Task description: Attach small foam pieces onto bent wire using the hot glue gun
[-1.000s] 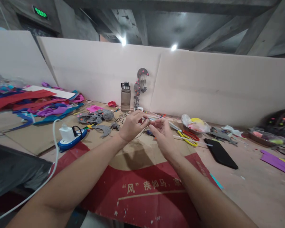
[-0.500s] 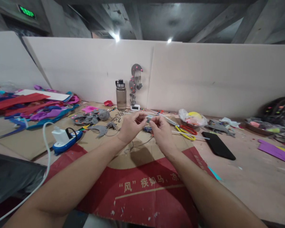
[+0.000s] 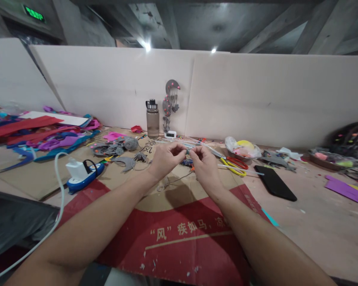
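My left hand (image 3: 168, 159) and my right hand (image 3: 205, 166) meet over the cardboard, fingertips nearly touching. Each is pinched, and something tiny and dark shows between them, too small to name. A thin grey cord (image 3: 179, 179) lies on the cardboard (image 3: 179, 238) below the hands. Just behind the fingers is a small dark beaded heap, partly hidden. Yellow-handled scissors (image 3: 233, 167) and red-handled scissors (image 3: 238, 162) lie right of my right hand. Left of my left hand are a grey felt crescent (image 3: 126, 163) and a pile of grey felt pieces (image 3: 115, 147).
A bottle (image 3: 152, 119) stands at the back beside a small white clock (image 3: 170, 135) and a hanging felt ornament (image 3: 172, 101). A black phone (image 3: 275, 183) lies right; a blue power strip (image 3: 85, 178) with a white cable sits left. Coloured felt strips (image 3: 41, 133) cover the far left.
The fingertips of my two hands have come slightly closer together. A small orange spot now shows by my right fingers. The rest of the table looks the same.
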Demonstrator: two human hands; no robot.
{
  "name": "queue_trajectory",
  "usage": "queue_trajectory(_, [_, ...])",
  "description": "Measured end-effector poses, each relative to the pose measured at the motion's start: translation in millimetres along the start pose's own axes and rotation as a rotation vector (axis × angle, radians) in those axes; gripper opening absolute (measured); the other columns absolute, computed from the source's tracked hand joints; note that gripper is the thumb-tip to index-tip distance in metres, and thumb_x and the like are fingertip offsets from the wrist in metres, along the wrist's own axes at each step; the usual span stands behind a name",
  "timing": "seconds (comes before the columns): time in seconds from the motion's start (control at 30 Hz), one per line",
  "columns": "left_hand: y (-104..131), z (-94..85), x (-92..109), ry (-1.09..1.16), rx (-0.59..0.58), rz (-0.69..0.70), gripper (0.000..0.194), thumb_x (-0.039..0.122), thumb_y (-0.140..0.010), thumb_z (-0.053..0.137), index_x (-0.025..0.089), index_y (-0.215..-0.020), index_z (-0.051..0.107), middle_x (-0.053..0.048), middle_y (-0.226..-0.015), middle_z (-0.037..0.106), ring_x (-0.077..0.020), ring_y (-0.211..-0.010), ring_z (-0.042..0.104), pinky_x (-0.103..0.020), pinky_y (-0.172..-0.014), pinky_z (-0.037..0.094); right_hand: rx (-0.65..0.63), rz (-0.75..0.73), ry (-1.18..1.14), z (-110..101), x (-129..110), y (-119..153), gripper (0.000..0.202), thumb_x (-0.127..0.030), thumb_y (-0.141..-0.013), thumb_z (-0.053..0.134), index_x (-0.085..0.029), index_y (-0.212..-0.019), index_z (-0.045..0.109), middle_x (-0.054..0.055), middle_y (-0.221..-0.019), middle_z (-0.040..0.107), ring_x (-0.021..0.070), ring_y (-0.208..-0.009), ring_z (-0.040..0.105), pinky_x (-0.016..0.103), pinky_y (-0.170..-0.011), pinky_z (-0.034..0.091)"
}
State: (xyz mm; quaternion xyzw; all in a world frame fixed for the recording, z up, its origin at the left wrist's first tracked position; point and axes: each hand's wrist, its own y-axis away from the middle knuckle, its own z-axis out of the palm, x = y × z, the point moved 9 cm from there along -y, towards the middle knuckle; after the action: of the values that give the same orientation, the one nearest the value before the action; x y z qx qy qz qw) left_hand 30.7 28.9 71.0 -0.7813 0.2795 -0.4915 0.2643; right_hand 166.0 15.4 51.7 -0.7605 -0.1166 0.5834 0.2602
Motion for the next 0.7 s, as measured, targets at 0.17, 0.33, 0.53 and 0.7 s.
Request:
queue_trajectory(0.17, [1,7.2,-4,0.075,-0.052,-0.022,0.012,0.021,-0.077,0.06,0.014,-0.082,0.068,-0.004,-0.073,0.071,-0.0124,-0.065,0.065,-0.022,-0.062,0.053,0.002,0.007,0.022,-1,-2,1,0.015,-0.034,-0.082,0.054,-0.019,-0.078,0.055,-0.001,-0.07,0.057,0.0132,-0.064,0.052,0.027,-0.061,0.042])
queue_trajectory(0.33, [1,13.6,-8,0.254,-0.102,-0.051,0.013,0.02,-0.076,0.059,0.013,-0.085,0.065,-0.005,-0.077,0.071,-0.0144,-0.068,0.069,-0.026,-0.066,0.057,0.022,-0.012,0.053,-4,-4,-1,0.014,-0.032,-0.081,0.053,-0.019,-0.076,0.055,0.0,-0.071,0.058,0.0137,-0.064,0.053,0.028,-0.061,0.041])
queue_trajectory(0.53, [-2,9.1,-6,0.19,-0.08,-0.013,0.013,0.022,-0.076,0.061,0.014,-0.085,0.066,-0.005,-0.078,0.071,-0.0138,-0.069,0.068,-0.026,-0.066,0.057,0.016,-0.039,0.069,-3,-4,-1,0.015,-0.033,-0.082,0.052,-0.02,-0.076,0.055,0.0,-0.071,0.059,0.0142,-0.065,0.053,0.028,-0.061,0.04])
queue_trajectory(0.7, [-2,6.3,-6,0.13,-0.068,-0.036,0.013,0.025,-0.079,0.06,0.014,-0.078,0.067,-0.003,-0.071,0.069,-0.0122,-0.063,0.065,-0.023,-0.061,0.055,0.007,-0.064,0.081,-2,-6,1,0.014,-0.032,-0.083,0.052,-0.019,-0.078,0.055,0.0,-0.071,0.059,0.0136,-0.065,0.052,0.027,-0.061,0.039])
